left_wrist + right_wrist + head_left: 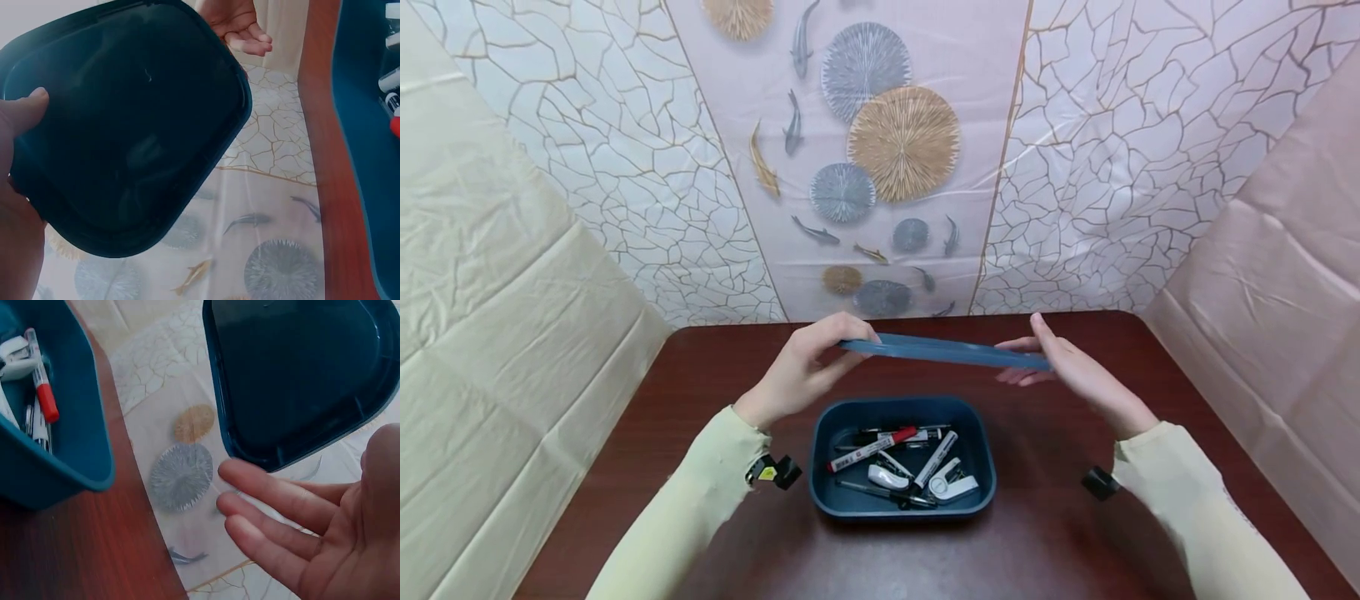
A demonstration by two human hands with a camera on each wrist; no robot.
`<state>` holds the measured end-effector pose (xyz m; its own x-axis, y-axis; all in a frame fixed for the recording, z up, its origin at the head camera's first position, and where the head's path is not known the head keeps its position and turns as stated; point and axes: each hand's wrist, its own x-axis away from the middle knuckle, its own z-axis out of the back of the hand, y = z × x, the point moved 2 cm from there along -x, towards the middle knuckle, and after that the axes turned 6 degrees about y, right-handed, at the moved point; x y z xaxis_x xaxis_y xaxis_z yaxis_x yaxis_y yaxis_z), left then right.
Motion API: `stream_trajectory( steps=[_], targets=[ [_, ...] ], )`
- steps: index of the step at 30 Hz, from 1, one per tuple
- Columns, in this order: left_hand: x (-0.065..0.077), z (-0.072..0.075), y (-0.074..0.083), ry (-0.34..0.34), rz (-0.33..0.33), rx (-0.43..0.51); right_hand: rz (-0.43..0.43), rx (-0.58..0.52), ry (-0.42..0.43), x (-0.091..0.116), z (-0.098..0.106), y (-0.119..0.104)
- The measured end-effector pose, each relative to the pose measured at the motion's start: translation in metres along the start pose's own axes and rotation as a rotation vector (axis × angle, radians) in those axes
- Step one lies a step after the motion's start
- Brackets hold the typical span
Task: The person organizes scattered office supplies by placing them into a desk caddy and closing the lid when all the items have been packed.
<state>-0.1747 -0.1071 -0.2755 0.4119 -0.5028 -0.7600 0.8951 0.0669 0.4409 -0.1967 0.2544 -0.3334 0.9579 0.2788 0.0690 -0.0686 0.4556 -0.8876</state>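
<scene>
A blue lid (947, 351) is held up above and behind an open dark blue box (820, 483). My left hand (812, 367) grips its left end, with the thumb (31, 109) on the face of the lid in the left wrist view. My right hand (1067, 367) is at the lid's right end, fingers extended and thumb raised. In the right wrist view the straight fingers (275, 500) lie close to the lid's corner, not curled round it. Inside the box are a red marker (872, 448), a white marker (936, 460), a black pen (887, 493) and white stationery pieces (953, 483).
The box stands on a dark red-brown table (737, 533). A patterned cloth (880, 250) hangs behind the table's far edge, and pale padded walls (535, 333) flank both sides. Each wrist carries a small black camera (1100, 482).
</scene>
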Motion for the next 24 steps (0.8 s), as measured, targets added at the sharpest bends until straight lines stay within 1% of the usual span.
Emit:
stream_trajectory(
  steps=[3,5,8,11,15,18,21,24],
  targets=[
    [0.003,-0.001,0.001,-0.021,-0.030,-0.009,-0.047,0.004,-0.014,0.000,-0.004,0.000],
    [0.004,-0.001,0.002,-0.030,-0.064,-0.024,-0.066,0.040,-0.007,0.000,-0.007,0.000],
    [0.007,-0.001,0.004,-0.045,-0.111,-0.050,-0.068,0.120,0.025,0.001,-0.012,-0.001],
    [0.008,-0.003,0.005,-0.072,-0.119,-0.087,-0.057,0.174,0.071,0.004,-0.017,-0.002],
    [0.010,-0.008,0.006,-0.111,-0.074,-0.120,-0.056,0.177,0.083,0.007,-0.024,-0.003],
    [0.013,-0.012,0.006,-0.130,-0.020,-0.119,-0.061,0.200,0.112,0.009,-0.028,-0.004],
    [0.020,-0.015,0.005,-0.138,0.055,-0.102,-0.069,0.208,0.188,0.013,-0.029,-0.004],
    [0.028,-0.016,0.002,-0.111,0.161,-0.074,-0.061,0.203,0.264,0.017,-0.031,-0.005]
  ],
)
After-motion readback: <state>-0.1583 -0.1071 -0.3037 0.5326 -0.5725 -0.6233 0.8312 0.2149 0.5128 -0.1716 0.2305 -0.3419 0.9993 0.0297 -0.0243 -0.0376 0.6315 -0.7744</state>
